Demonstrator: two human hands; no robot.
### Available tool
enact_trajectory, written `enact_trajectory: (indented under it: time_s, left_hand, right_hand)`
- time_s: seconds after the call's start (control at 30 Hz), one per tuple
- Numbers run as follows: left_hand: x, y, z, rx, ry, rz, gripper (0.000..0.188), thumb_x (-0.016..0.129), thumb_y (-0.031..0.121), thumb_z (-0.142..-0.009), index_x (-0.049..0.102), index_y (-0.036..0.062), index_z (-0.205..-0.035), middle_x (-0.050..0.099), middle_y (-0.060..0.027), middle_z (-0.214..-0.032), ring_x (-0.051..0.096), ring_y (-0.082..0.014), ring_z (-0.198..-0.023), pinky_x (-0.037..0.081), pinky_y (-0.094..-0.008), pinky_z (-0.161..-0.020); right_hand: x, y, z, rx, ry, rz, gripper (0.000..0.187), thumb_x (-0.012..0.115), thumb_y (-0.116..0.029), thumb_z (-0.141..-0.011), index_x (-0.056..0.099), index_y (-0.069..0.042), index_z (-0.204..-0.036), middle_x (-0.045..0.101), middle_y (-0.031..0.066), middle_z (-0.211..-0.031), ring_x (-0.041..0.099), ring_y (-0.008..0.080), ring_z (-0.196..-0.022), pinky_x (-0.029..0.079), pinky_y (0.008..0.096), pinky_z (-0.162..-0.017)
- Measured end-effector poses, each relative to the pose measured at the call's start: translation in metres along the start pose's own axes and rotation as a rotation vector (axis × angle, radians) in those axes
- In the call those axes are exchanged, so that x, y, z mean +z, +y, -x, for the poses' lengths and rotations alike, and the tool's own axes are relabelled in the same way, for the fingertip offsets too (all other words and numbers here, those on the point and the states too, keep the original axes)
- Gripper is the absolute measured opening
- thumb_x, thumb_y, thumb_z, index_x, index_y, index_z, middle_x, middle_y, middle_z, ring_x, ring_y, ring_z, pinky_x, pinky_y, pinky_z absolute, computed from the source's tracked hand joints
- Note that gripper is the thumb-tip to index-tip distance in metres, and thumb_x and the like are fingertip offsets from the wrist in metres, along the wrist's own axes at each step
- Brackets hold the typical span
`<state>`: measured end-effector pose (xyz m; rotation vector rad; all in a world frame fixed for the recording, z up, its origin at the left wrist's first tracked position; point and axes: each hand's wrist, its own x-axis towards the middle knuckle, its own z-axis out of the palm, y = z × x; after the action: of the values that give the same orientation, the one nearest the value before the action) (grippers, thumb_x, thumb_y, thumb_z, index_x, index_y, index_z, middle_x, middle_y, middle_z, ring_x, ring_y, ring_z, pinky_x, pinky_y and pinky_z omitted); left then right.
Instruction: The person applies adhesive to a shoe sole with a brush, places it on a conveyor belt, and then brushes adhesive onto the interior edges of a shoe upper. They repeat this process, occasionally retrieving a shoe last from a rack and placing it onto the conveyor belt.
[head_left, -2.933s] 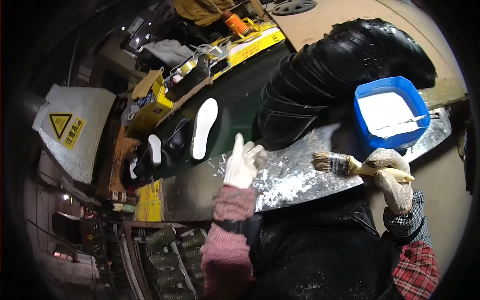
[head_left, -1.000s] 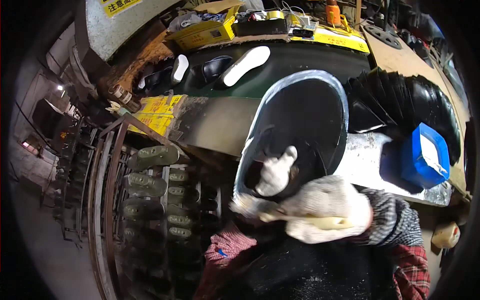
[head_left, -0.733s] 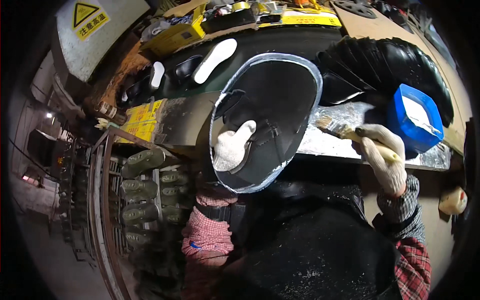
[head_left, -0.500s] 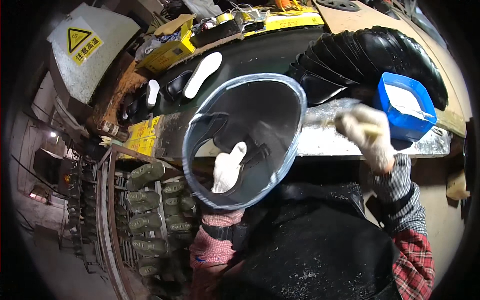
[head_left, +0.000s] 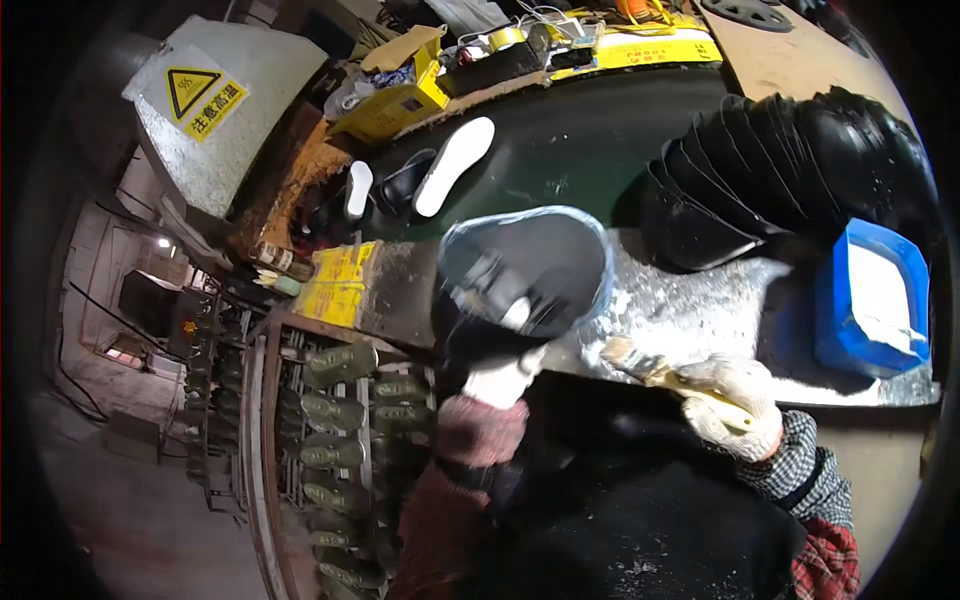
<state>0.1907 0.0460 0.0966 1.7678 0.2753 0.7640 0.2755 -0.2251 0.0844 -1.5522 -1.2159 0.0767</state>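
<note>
My left hand (head_left: pixel 503 378), in a white glove, holds up a black shoe sole (head_left: pixel 522 278) with a pale glue-smeared rim, its hollow side facing me. My right hand (head_left: pixel 737 405), also gloved, grips a yellow-handled brush (head_left: pixel 650 368) with its bristles pointing left, just below and to the right of the sole. The brush is not touching the sole. A blue tub of white glue (head_left: pixel 868 298) stands to the right on the glue-spattered metal bench (head_left: pixel 690 310).
A stack of black soles (head_left: pixel 790 165) lies behind the bench. A white insole (head_left: pixel 455 180) and a dark sole (head_left: pixel 400 183) rest on the green belt (head_left: pixel 580 140). A rack of green shoe lasts (head_left: pixel 350 420) stands at my left. A grey housing with a warning sign (head_left: pixel 215 100) is far left.
My left hand took a black sole from the bench and lifted it. My right hand swung the brush toward the blue tub, then back to the bench's front edge.
</note>
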Motion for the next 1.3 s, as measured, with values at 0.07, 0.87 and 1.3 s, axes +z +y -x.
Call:
enact_trajectory:
  time_s: [0.07,0.87,1.3]
  left_hand:
    - [-0.012,-0.01,-0.04,-0.155,-0.23,-0.536,0.039,0.057,0.029,-0.096,0.054,0.0015,-0.123,0.06,-0.018,-0.12,0.06,-0.0302,-0.103,0.051,-0.0441,-0.088]
    - [-0.268,0.362,0.475,0.194,2.131,-1.351,0.063,0.061,0.034,-0.093,0.041,-0.0051,-0.139,0.049,-0.0199,-0.135,0.052,-0.03,-0.12,0.041,-0.0389,-0.104]
    - [-0.394,0.317,0.5,-0.121,2.142,-0.958,0.025,0.069,0.019,-0.081,0.053,0.004,-0.093,0.061,-0.0093,-0.078,0.061,-0.0242,-0.069,0.051,-0.0393,-0.067]
  right_hand:
    - [-0.003,0.001,0.0,-0.019,0.0,-0.017,0.029,0.077,-0.011,-0.076,0.066,-0.001,-0.101,0.067,0.0114,-0.079,0.066,0.0268,-0.07,0.052,0.0354,-0.063]
    - [0.09,-0.116,-0.028,0.089,-0.624,-0.295,0.033,0.067,-0.021,-0.089,0.06,0.005,-0.107,0.064,0.0163,-0.1,0.061,0.0213,-0.091,0.049,0.0337,-0.082]
    - [0.06,-0.087,0.023,0.219,-0.364,-0.426,0.016,0.063,-0.005,-0.085,0.063,0.006,-0.097,0.066,0.0153,-0.093,0.064,0.0202,-0.083,0.052,0.0307,-0.077]
